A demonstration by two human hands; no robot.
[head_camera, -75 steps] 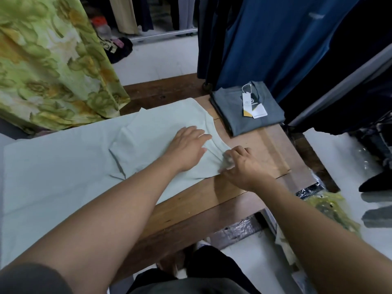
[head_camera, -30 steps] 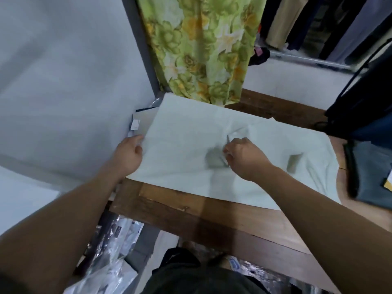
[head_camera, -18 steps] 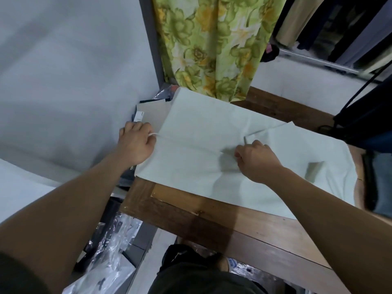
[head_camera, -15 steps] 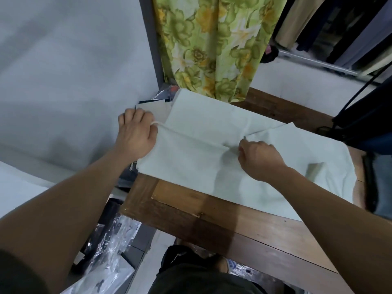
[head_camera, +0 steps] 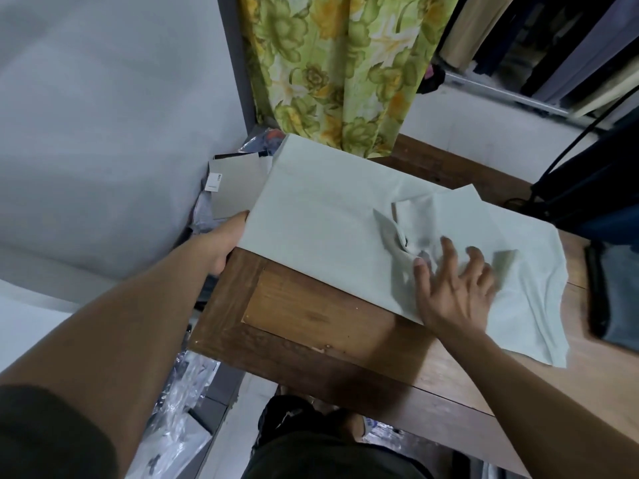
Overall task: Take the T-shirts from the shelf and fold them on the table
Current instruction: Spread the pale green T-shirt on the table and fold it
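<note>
Pale-green T-shirt [head_camera: 332,233] spread flat across wooden desk [head_camera: 311,316]. Left hand [head_camera: 226,242] at shirt's left edge, fingers tucked beneath the cloth, grip not discernible. Right hand [head_camera: 453,288] on shirt's rumpled right part, fingers spread and straight. Folded grey garment [head_camera: 619,299] right of shirt. Floral curtain [head_camera: 332,67] beyond shirt.

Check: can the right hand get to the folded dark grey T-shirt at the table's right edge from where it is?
Probably yes. The right hand lies spread on the pale green T-shirt; the folded dark grey T-shirt sits just to its right on the wooden table, and nothing stands between them.
</note>
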